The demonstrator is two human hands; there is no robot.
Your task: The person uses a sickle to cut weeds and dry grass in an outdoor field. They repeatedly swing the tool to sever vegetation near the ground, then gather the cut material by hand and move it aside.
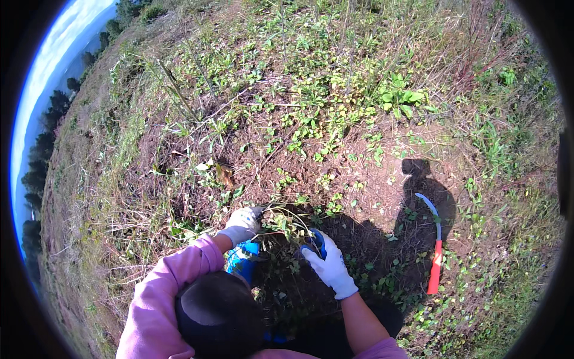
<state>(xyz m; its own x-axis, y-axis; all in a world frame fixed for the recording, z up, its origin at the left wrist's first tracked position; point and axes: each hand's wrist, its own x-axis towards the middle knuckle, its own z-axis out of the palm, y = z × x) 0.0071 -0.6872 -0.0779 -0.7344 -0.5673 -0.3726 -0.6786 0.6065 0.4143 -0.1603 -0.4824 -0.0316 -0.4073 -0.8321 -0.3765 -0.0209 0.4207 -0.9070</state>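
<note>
My left hand (244,223), in a white work glove with a dark palm side, is closed around a bunch of uprooted-looking weeds (282,223). Leaves and thin stems from the bunch trail towards the right. My right hand (329,264) wears a white glove with a blue palm. Its thumb and fingers are curved and apart at the right end of the weeds; whether a stem touches the fingertips is unclear. A sickle (435,256) with a curved metal blade and a red-orange handle lies on the ground, right of my right hand.
A blue boot (242,262) shows below my left wrist, beside my dark, rounded knee (219,314). Low leafy plants (314,116) and dry stalks cover the bare soil (376,172) ahead. A broad-leaved plant (400,96) grows farther off. My shadow (423,193) falls across the sickle.
</note>
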